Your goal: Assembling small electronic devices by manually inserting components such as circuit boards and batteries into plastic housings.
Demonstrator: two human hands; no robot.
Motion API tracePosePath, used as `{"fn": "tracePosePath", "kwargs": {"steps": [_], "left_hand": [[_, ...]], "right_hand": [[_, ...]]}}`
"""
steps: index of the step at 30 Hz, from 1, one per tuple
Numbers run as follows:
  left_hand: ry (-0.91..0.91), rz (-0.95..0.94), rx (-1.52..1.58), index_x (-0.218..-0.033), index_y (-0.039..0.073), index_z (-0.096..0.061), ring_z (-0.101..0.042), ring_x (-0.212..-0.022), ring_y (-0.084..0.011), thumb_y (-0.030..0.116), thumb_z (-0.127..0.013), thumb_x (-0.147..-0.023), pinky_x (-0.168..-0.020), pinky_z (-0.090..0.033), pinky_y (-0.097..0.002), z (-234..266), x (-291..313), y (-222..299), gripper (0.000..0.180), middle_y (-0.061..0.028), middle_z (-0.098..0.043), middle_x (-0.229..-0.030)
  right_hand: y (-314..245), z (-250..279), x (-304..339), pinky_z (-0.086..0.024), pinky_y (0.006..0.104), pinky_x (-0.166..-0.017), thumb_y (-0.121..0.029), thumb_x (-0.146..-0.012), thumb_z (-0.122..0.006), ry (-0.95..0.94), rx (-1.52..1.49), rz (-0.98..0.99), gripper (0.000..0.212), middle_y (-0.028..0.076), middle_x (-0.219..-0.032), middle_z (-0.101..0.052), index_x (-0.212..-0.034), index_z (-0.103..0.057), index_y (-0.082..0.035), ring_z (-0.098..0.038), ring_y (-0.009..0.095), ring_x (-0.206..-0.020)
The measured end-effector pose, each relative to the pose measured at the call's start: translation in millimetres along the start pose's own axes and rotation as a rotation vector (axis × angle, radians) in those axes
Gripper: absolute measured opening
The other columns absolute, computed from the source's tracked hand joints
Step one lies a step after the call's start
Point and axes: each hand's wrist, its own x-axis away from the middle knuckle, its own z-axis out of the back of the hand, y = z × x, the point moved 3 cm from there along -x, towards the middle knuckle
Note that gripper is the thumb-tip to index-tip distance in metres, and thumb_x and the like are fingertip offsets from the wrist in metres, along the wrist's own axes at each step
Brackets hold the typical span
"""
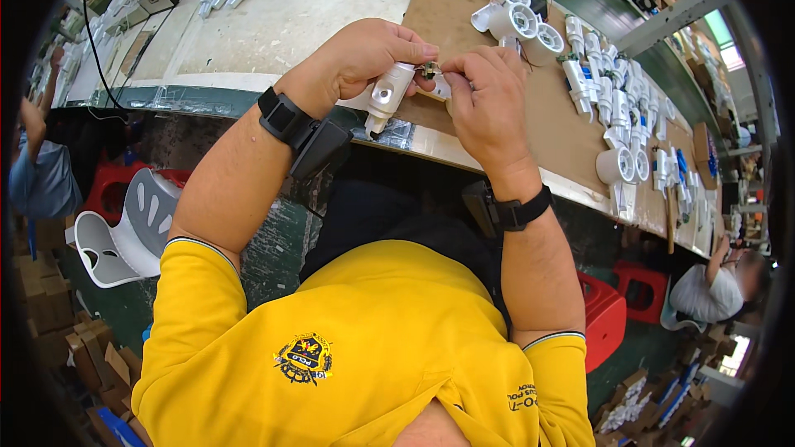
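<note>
I judge the white plastic housing point(387, 93) light, stiff, best held mid-length; the left hand point(362, 60) curls closed on it, the right hand point(489, 93) half-curled, its grip unclear.

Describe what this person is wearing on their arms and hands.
The left hand and right hand wear no gloves. The left wrist has a black strap with a dark boxy gadget; the right has a similar pair. The left sleeve and right sleeve are short and yellow, with thin dark trim.
</note>
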Motion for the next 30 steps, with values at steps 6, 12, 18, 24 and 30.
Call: {"fn": "tracePosePath", "kwargs": {"steps": [6,12,18,24,30], "left_hand": [[0.011,0.0,0.009,-0.098,-0.006,-0.064,-0.072,-0.072,-0.0209,0.014,-0.068,-0.095,-0.059,-0.058,-0.0281,-3.0,1.7,0.9,0.021,-0.0168,-0.071,-0.086],[-0.031,0.017,0.024,-0.097,-0.006,-0.064,-0.072,-0.07,-0.0215,0.015,-0.068,-0.096,-0.058,-0.059,-0.0288,-3.1,1.5,1.3,0.021,-0.0176,-0.071,-0.086],[-0.017,0.038,0.008,-0.096,-0.006,-0.065,-0.071,-0.068,-0.0227,0.017,-0.069,-0.095,-0.057,-0.059,-0.0295,-9.8,5.8,5.8,0.023,-0.0191,-0.071,-0.085],[-0.035,0.101,-0.017,-0.099,-0.008,-0.067,-0.071,-0.065,-0.0239,0.018,-0.068,-0.096,-0.056,-0.058,-0.0308,-4.8,-0.3,3.0,0.026,-0.021,-0.071,-0.085],[-0.066,0.155,-0.017,-0.104,-0.009,-0.068,-0.07,-0.064,-0.024,0.017,-0.067,-0.096,-0.055,-0.058,-0.031,-5.1,2.2,6.0,0.027,-0.0217,-0.072,-0.084]], "right_hand": [[2.7,-3.8,2.1,-0.044,0.0384,-0.081,-0.001,-0.08,-0.068,0.035,-0.07,-0.05,0.009,0.008,-0.088,-0.063,-0.087,-0.069,-0.006,-0.055,0.03,-0.091],[0.3,-4.5,3.0,-0.044,0.0378,-0.082,0.0,-0.081,-0.068,0.055,-0.088,-0.021,0.009,0.008,-0.089,-0.063,-0.087,-0.069,-0.006,-0.054,0.03,-0.091],[2.4,-4.8,4.7,-0.042,0.0395,-0.084,-0.001,-0.08,-0.067,0.052,-0.091,0.02,0.009,0.007,-0.09,-0.063,-0.086,-0.067,-0.008,-0.056,0.031,-0.093],[3.6,-4.1,3.9,-0.042,0.0404,-0.086,-0.001,-0.081,-0.067,0.052,-0.1,0.081,0.009,0.007,-0.091,-0.063,-0.086,-0.066,-0.008,-0.056,0.031,-0.093],[5.7,-1.7,1.1,-0.044,0.0383,-0.082,-0.001,-0.085,-0.066,0.009,-0.133,0.108,0.007,0.009,-0.091,-0.062,-0.089,-0.065,-0.006,-0.055,0.031,-0.09]]}}
